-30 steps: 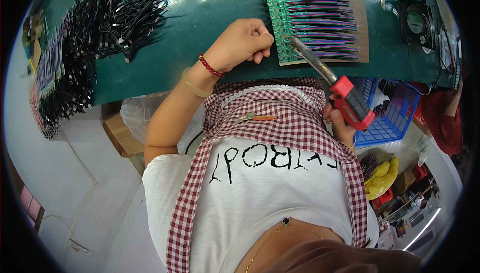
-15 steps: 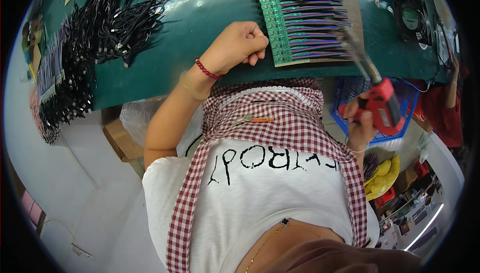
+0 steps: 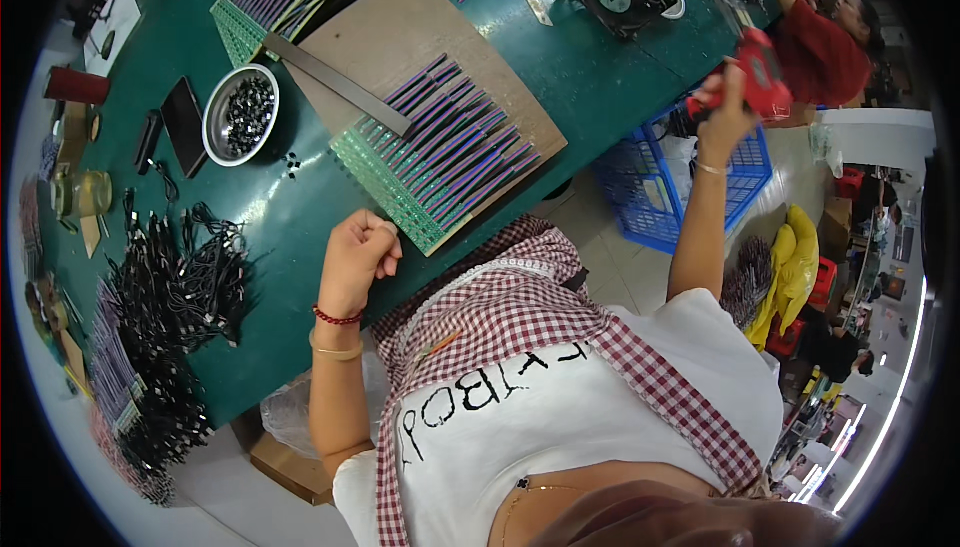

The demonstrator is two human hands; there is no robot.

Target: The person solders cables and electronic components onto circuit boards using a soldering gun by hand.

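Just beside left grip (image 3: 355, 262), green boards (image 3: 388, 192); inside right grip (image 3: 727, 115), red tool (image 3: 764, 75).

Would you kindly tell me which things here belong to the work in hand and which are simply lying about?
Seemingly in use:
red tool, held in the right hand
green circuit boards, beside the left hand
coloured wires on those boards
brown board beneath
grey bar atop it

Apparently just lying about:
blue basket
yellow bundle
cardboard box
black flat object
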